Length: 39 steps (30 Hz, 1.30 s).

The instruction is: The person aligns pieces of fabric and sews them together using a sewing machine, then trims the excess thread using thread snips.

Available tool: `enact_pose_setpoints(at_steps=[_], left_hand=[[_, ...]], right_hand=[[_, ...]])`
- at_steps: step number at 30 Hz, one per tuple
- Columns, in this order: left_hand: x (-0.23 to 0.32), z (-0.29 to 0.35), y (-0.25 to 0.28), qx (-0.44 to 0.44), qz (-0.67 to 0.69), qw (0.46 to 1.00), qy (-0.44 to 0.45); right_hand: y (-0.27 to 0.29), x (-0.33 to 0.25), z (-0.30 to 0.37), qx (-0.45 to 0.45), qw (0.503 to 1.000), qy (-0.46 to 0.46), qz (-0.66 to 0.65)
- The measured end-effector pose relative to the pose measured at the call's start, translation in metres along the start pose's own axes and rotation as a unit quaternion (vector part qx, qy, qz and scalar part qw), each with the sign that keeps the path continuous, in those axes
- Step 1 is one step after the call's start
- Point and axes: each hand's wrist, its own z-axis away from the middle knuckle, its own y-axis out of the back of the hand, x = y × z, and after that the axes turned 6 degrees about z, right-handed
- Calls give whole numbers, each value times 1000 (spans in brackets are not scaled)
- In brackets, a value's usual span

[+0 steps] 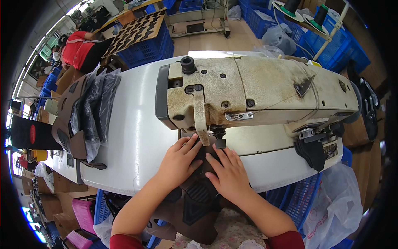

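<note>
A worn cream sewing machine stands across the white table, its needle area partly hidden behind the lever at its front. Under that end lies a brown shoe-upper-like piece with dark patches, which hangs over the table's front edge toward my lap. On the left side of the needle area, my left hand rests on the piece with fingers stretched forward. Opposite it, my right hand lies on the piece's right side, fingers extended and spread. Neither hand is wrapped around anything.
Brown pieces and clear plastic bags are heaped on the table's left end. Black flat pieces hang at the right. Thread spools stand at the back right, near blue crates. A person in red is at the far left.
</note>
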Motion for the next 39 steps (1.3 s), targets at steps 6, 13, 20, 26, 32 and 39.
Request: enact_pose_setpoints(at_steps=[6,13,20,26,32,39], left_hand=[[5,2,-2,-7,-43,999,16],[3,4,-4,-13,-50,999,17],[4,5,-5,7,-38,999,10],[4,5,-4,11,-38,999,5],[4,5,-6,19,-43,999,6],[3,6,-4,14,-48,999,0]], right_hand=[[0,0,-1,1,1000,-3,-7],[2,1,-2,-5,1000,3,-4],[1,0,-2,-8,1000,5,11],[-1,1,-2,-5,1000,10,12],[-2,2,-2,-3,1000,20,16],[-1,2,-3,-6,999,23,21]])
